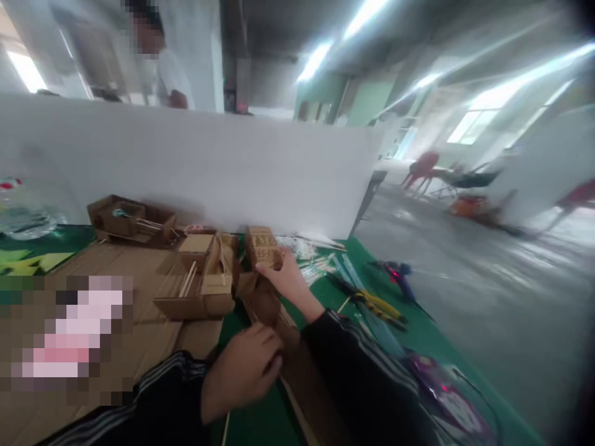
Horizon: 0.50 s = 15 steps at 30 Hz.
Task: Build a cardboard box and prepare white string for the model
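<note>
A small printed cardboard box [261, 238] stands at the far side of the green tabletop. My right hand [290, 279] has thumb and fingers closed on its near right side. Below it, a long open cardboard trough [295, 365] runs toward me, partly covered by my right forearm. My left hand [244, 365] is curled beside the trough's left edge, its fingers bent inward and blurred; whatever they may hold is hidden. Just left of the printed box sits an open cardboard tray [195, 306] with compartments and thin wooden sticks in it.
Another open box [132, 223] stands behind a large cardboard sheet [153, 272]. Yellow-handled pliers [381, 308], a blue glue gun [404, 285], clear glue sticks [346, 269] and a purple device [446, 396] lie right. A white partition [223, 167] closes the back. A person [162, 74] is beyond it.
</note>
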Motion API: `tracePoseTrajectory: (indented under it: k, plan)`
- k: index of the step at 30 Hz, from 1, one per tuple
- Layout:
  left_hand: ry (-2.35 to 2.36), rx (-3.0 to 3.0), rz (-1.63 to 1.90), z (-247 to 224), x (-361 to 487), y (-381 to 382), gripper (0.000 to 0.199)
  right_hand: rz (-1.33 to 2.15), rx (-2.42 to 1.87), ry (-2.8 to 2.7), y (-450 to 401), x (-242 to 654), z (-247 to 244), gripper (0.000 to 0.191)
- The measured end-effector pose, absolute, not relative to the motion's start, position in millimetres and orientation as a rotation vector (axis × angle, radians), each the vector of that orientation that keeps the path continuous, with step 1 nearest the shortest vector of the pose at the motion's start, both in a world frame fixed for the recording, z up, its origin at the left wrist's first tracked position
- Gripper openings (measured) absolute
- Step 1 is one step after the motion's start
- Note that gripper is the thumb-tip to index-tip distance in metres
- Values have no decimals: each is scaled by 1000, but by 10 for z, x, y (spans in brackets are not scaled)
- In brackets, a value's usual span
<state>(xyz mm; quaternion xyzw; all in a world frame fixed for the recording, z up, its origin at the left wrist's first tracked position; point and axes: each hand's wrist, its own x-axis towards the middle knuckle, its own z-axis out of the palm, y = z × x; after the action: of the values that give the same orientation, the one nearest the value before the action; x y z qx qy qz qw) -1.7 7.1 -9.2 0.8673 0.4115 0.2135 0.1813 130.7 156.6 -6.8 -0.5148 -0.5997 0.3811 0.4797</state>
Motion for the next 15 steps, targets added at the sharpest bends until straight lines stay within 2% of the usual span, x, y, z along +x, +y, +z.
tracePoseTrajectory:
  k: [5, 7, 12, 15]
  plan:
    - [1248, 2272, 818, -184, -74, 201, 15, 1123, -1209, -1308, 1635, 1402, -120, 86]
    - [1274, 2209, 891, -231, -98, 247, 16, 1202, -1179, -1225, 1633, 1454, -124, 81]
    - [1288, 2103, 1038, -305, -127, 276, 29, 1412, -1045, -1023, 1524, 1582, -77, 44]
    - [1252, 2077, 1111, -288, -122, 247, 29, 1558, -907, -960, 1392, 1660, -10, 29]
